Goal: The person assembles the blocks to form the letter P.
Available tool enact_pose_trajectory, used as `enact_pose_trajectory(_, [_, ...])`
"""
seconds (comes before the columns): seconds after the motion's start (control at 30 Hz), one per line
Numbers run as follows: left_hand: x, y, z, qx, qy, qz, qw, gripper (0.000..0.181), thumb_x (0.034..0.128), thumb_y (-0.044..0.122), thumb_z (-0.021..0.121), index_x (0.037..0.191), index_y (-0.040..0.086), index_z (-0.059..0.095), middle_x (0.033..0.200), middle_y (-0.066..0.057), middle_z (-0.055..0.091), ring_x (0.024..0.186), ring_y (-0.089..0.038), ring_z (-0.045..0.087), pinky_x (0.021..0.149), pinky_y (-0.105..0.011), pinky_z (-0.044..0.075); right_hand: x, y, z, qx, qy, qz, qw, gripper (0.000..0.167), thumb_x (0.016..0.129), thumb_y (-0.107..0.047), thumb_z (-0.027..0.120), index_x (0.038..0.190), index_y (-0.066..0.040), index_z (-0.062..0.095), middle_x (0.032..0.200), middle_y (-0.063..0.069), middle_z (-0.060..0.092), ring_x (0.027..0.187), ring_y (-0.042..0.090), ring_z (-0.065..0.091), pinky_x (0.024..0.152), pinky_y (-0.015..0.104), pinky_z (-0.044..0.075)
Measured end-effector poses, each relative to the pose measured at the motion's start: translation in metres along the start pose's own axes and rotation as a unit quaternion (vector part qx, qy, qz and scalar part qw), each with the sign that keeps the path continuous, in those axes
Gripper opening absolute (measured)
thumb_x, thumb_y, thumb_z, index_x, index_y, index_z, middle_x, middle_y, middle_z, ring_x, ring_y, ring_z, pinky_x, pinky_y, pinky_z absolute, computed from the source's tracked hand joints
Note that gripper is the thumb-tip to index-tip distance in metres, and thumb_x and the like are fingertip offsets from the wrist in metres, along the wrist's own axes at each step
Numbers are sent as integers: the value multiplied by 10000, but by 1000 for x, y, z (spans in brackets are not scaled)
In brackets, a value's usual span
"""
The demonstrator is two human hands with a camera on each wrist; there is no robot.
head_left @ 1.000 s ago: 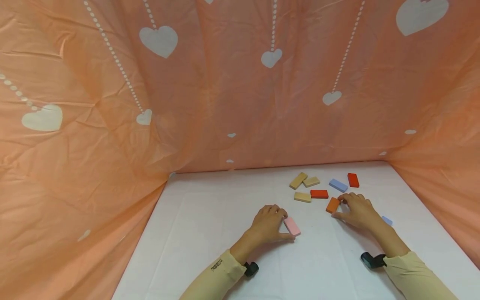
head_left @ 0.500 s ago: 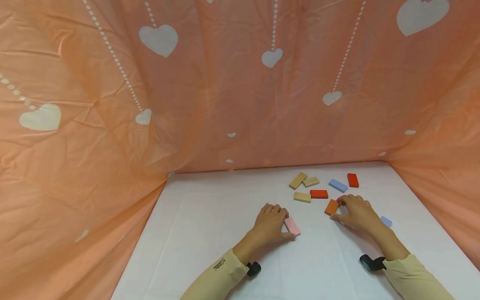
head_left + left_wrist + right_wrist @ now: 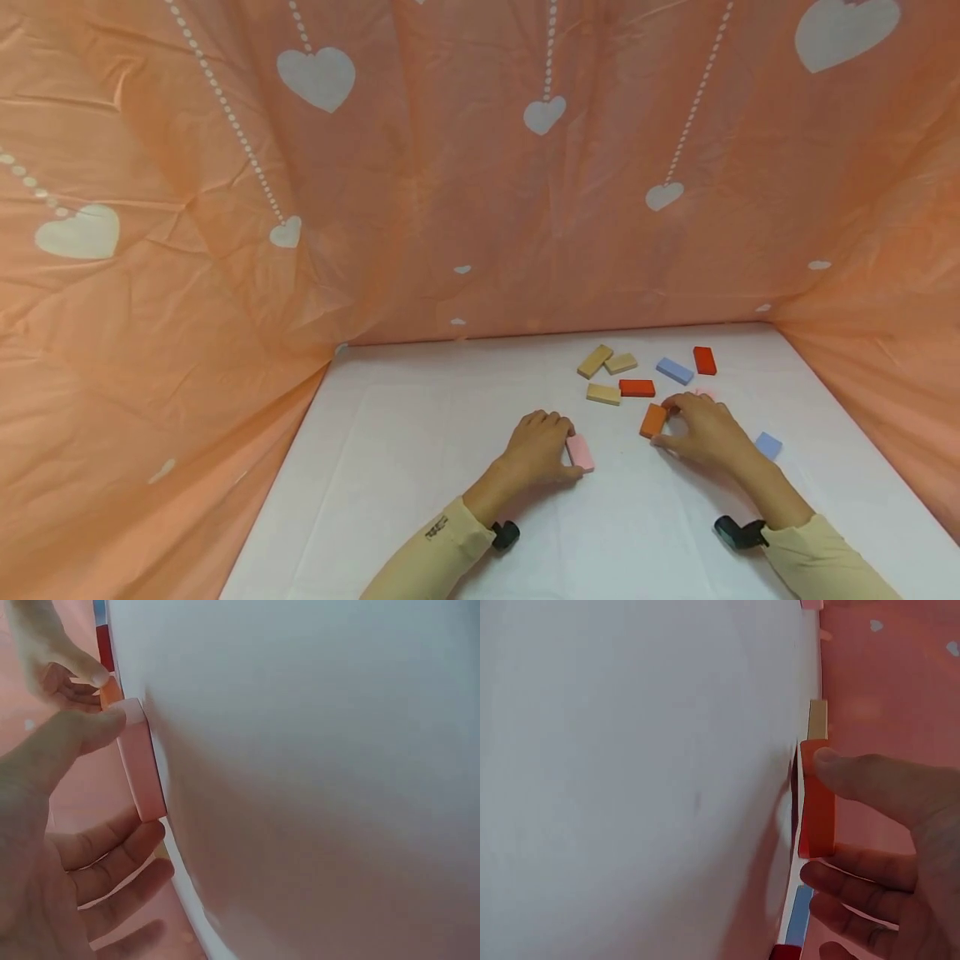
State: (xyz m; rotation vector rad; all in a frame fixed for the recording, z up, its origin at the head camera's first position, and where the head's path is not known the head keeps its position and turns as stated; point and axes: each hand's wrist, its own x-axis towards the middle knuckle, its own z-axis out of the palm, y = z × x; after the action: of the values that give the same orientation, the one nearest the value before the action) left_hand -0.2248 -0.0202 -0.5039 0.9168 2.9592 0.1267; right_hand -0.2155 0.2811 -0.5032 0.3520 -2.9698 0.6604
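Note:
The left hand (image 3: pixel 537 450) pinches a pink block (image 3: pixel 580 452) by its two ends, thumb at the near end and fingers at the far end. In the left wrist view the pink block (image 3: pixel 141 761) stands between thumb and fingertips. To the right, the right hand (image 3: pixel 707 430) holds an orange block (image 3: pixel 653 421) the same way, its thumb on the near end. The right wrist view shows the orange block (image 3: pixel 819 802) between thumb and fingers, close to the white surface.
Behind the hands lie three tan blocks (image 3: pixel 603 394), two red blocks (image 3: pixel 637 388) and a blue block (image 3: pixel 675 371). Another blue block (image 3: pixel 768 446) is beside the right wrist, and a pink one (image 3: pixel 705 392) shows partly behind the right hand. An orange curtain (image 3: pixel 465 208) surrounds the white table (image 3: pixel 390 467).
The right hand has moved left and slightly nearer with the orange block, uncovering part of a pink block behind it. The left hand's pink block has shifted slightly left.

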Motion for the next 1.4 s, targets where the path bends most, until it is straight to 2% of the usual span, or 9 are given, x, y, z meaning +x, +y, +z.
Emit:
enact_pose_trajectory(0.2, [-3,-7,-3,-146,-54,108,9998,577,846,547,865,1258,180,694,1169,33,681,1131,-158,616,1044,-333,497,-2,-7,5,140,25,-173,9997,600,807,-325,946,1224,29,700,1063,101,706,991,321,624,919,579,538])
enact_pose_trajectory(0.3, [-5,-14,-4,-270,-23,156,9995,592,844,555,871,1265,178,698,1186,36,693,1119,-154,622,1003,-327,511,-4,-14,6,209,-64,-147,9997,612,811,-338,944,1244,15,694,1078,97,706,1011,329,631,935,601,546])
enact_pose_trajectory(0.47, [-9,-27,-6,-462,1,219,9987,617,850,584,860,1291,184,698,1221,57,695,1125,-136,624,979,-313,514,-8,-25,9,238,-200,-143,9994,609,819,-353,939,1263,-15,695,1097,73,701,1016,291,627,916,562,577])
enact_pose_trajectory(0.63, [-13,-37,-9,-580,99,373,9976,620,850,583,861,1291,175,704,1215,53,700,1108,-126,636,958,-292,523,-11,-32,14,218,-181,-265,9992,598,812,-379,943,1255,-55,705,1089,35,699,1013,268,622,931,559,564])
enact_pose_trajectory(0.83, [-17,-47,-8,-776,31,521,9956,627,855,570,867,1290,149,704,1200,41,695,1082,-127,641,940,-285,538,-15,-41,22,273,-239,-395,9986,598,813,-398,940,1266,-89,702,1103,0,699,1041,247,619,956,544,527])
enact_pose_trajectory(1.1, [-21,-52,-8,-770,-139,544,9954,600,864,523,870,1301,152,693,1219,42,691,1104,-131,637,962,-285,533,-21,-55,29,363,-377,-626,9967,581,815,-394,938,1266,-119,694,1094,-43,691,1022,190,613,943,503,552])
enact_pose_trajectory(1.4, [-23,-55,-7,-768,-158,599,9951,586,863,508,877,1290,147,702,1213,35,695,1094,-136,641,956,-278,537,-26,-70,36,357,-421,-1009,9934,570,805,-408,940,1253,-161,690,1090,-93,682,1004,143,611,907,439,570])
